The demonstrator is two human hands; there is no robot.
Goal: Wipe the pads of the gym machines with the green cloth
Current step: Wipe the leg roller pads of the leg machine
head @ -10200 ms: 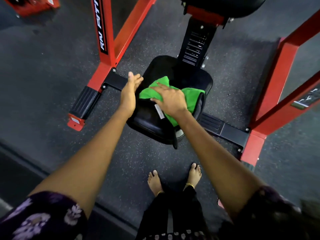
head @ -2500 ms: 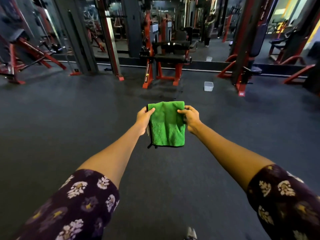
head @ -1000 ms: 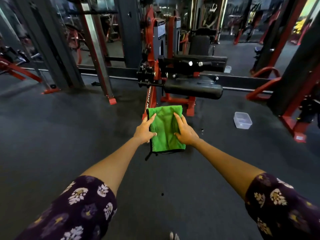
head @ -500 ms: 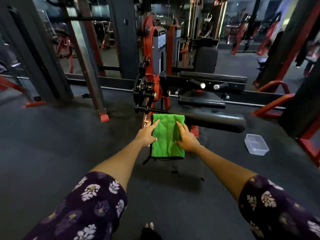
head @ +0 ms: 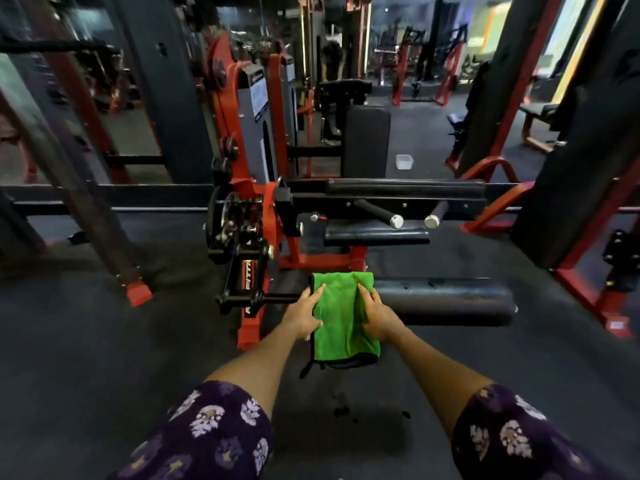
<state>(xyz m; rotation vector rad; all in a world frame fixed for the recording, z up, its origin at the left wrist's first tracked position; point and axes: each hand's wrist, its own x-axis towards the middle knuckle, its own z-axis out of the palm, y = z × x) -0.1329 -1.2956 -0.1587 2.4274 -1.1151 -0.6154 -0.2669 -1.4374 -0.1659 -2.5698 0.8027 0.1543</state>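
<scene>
Nearest, two forearms in dark purple floral-print sleeves [head: 214, 434] reach forward over the dark speckled rubber gym floor [head: 86, 358]. Between them, a folded green microfibre cloth with black edging [head: 343, 317] is draped over the near end of a long black cylindrical roller pad [head: 446, 301], its lower edge hanging down toward the person. The left hand [head: 303, 315] lies along the cloth's left edge, fingers nearly straight and pressed flat on the fabric. The right hand [head: 379, 315] lies along the right edge, its fingers extended and gently bent over the cloth where it covers the pad; whether the thumb is tucked round the fabric cannot be told. Left of the pad, a black bar joins the roller to the red-and-black steel frame of the machine [head: 256, 216]. Beyond the roller sits a flat black seat pad [head: 377, 235], with two black handles tipped in silver [head: 412, 218] above it and a longer black upper pad [head: 405, 190] behind. Farther back stands an upright black backrest pad [head: 367, 140], with a small clear plastic container [head: 404, 161] on the floor beside it. Other red-framed machines fill the blurred background.
</scene>
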